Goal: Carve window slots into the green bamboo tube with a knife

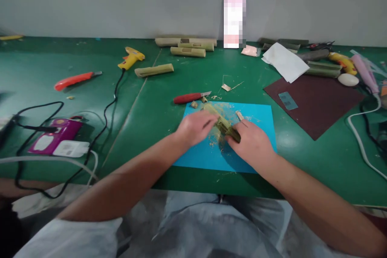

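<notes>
A split piece of green bamboo [223, 124] lies slantwise over a blue sheet [193, 157] that is strewn with shavings. My right hand [255, 140] is wrapped round the bamboo's lower right end. At its upper left side is my left hand [196, 127], with the fingers curled together; whatever they pinch is too small or hidden to name. Just beyond the sheet's far edge rests a red-handled knife [189, 97], its blade pointing right. Small bamboo chips [194, 105] lie by the knife.
Bamboo tubes [188, 52] line the wall, and another tube [154, 70] lies nearer. Leftward are a yellow glue gun [131, 58], an orange cutter [75, 80], a purple power strip [57, 135] and cords. Rightward are a brown sheet [314, 109] and white paper [286, 62].
</notes>
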### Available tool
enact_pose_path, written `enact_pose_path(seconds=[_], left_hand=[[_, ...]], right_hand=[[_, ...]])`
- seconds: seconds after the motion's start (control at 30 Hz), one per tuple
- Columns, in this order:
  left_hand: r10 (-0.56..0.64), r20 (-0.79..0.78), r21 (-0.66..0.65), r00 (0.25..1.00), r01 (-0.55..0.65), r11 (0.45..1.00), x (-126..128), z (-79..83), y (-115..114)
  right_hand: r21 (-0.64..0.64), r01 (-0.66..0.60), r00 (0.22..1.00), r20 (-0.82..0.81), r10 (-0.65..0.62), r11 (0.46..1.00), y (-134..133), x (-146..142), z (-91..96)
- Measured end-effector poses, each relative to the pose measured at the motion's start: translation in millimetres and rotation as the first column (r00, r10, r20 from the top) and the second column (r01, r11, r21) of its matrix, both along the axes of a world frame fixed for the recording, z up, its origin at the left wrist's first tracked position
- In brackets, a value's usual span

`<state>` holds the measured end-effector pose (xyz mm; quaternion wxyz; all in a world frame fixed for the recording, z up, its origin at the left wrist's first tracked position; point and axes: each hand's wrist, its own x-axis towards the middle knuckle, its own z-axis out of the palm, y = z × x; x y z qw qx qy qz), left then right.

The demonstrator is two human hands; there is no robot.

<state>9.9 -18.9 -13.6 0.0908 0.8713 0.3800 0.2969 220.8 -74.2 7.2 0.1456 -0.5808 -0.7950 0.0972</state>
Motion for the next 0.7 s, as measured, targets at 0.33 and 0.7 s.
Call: enact_pose_path(seconds=[0.33,0.7], left_hand=[[0.029,0.014,-0.020,0.999,-0.029,0.999,4.5,5.2,-6.7],[0.039,0.031,-0.024,0.999,-0.038,0.999,-1.9,4.1,-0.5]], right_hand=[[0.025,-0.002,1.000,-0.019,0.002,1.000,-0.9,-1.0,-1.6],[0.006,-0.008,1.000,-0.013,0.008,1.000,-0.8,-2.8,1.1]])
